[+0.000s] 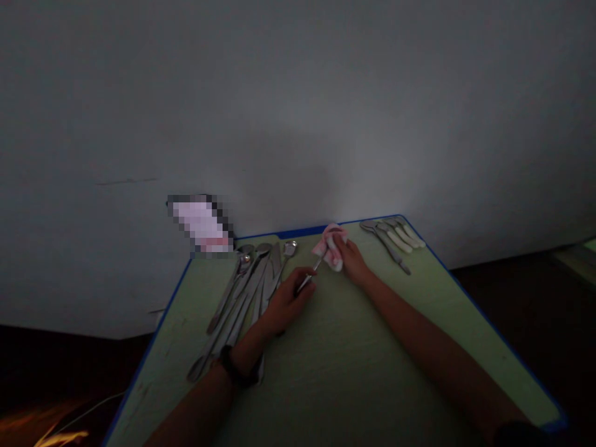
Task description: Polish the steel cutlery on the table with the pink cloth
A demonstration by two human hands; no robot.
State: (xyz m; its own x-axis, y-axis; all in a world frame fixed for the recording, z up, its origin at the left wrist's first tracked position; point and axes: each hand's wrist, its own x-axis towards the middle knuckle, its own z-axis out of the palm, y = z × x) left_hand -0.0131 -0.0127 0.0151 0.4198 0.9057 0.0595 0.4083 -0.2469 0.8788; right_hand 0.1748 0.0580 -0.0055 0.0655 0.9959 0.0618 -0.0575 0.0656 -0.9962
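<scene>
My left hand (293,298) is closed around the handle of a slim metal utensil (318,263), held at a slant above the table. Its far end runs into a pink and white cloth (333,256), so its head is hidden and I cannot tell its exact kind. The fingers of my right hand (352,259) are closed on this cloth, around the utensil's far end. Beside and partly beneath my left forearm lies a loose pile of metal spoons, knives and other cutlery (242,304). Past my right hand lie several spoons with pale handles (398,239) and a grey metal spoon (388,248).
The pale green table (372,372) has a blue edge and stands against a grey wall (298,112). A blurred-out, lit screen-like device (200,225) leans at the back left corner. A thin cable (88,410) hangs at lower left. The room is dim.
</scene>
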